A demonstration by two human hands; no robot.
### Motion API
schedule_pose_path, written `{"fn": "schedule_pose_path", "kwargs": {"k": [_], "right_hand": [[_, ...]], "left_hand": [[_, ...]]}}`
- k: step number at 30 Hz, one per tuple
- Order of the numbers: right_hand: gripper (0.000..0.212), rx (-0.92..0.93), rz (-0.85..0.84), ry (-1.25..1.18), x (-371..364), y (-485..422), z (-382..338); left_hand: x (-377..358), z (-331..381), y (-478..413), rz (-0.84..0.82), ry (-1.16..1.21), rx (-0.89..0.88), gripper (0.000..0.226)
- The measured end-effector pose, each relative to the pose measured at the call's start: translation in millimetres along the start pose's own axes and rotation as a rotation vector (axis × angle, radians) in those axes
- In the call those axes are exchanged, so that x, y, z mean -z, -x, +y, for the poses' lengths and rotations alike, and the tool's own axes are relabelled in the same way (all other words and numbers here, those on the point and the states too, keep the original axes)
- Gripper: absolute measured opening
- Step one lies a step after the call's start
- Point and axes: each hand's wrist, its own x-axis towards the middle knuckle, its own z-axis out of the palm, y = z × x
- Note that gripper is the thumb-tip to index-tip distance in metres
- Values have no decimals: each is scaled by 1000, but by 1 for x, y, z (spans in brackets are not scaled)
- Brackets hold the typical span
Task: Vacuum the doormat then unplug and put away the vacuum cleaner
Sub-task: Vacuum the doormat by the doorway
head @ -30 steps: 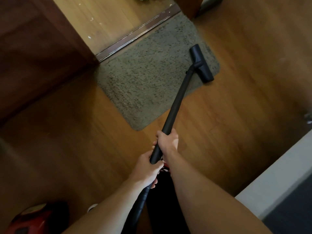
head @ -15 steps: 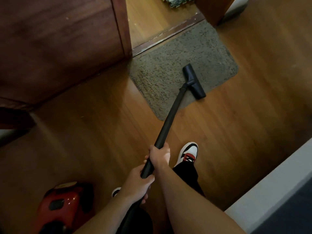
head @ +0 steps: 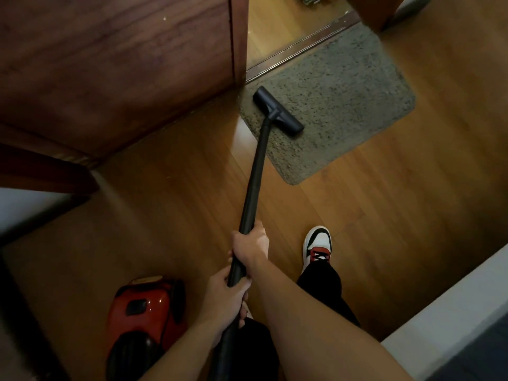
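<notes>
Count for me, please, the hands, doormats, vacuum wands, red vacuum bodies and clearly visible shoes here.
Hands: 2, left hand, right hand
Wand: 1
Doormat: 1
Red vacuum body: 1
Shoe: 1
Total: 6

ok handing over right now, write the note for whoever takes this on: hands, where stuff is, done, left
Left hand: grips the black wand at its lower end.
Right hand: grips it just above.
Floor nozzle sits on the doormat, at its corner by the wooden door.
Red vacuum cleaner is on the floor to the person's left. Plug not in view.
Done: vacuuming under way; coverage cannot be told.
Left: finish the mat, unplug, put the vacuum away.
</notes>
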Motion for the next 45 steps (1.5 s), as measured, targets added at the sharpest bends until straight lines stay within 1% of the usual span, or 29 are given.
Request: {"fn": "schedule_pose_path", "kwargs": {"k": [6,11,14,21,25,29,36,43,45], "right_hand": [[31,-7,25,-20,8,-17,-5],[28,8,50,-54,39,-47,-33],[29,15,69,-66,66,-71,-57],[30,30,122,-62,154,-122,-124],[30,18,151,-77,197,-147,-156],[34,15,151,-104,222,-160,-175],[34,-6,150,-83,225,-160,-164],[34,-45,116,-90,185,-128,-122],[35,-57,103,-65,169,-113,-105]], "left_hand": [[-11,11,-14,-27,-5,4,8],[-41,45,-31,-37,-79,-53,7],[-68,75,-46,-47,-124,-58,8],[-156,152,-74,-76,-81,-94,19],[-199,190,-88,-100,-67,-81,15],[-223,213,-97,-114,-51,-55,13],[-226,204,-90,-99,-86,-65,12],[-183,161,-64,-72,-132,-86,13],[-165,140,-54,-71,-145,-78,9]]}}
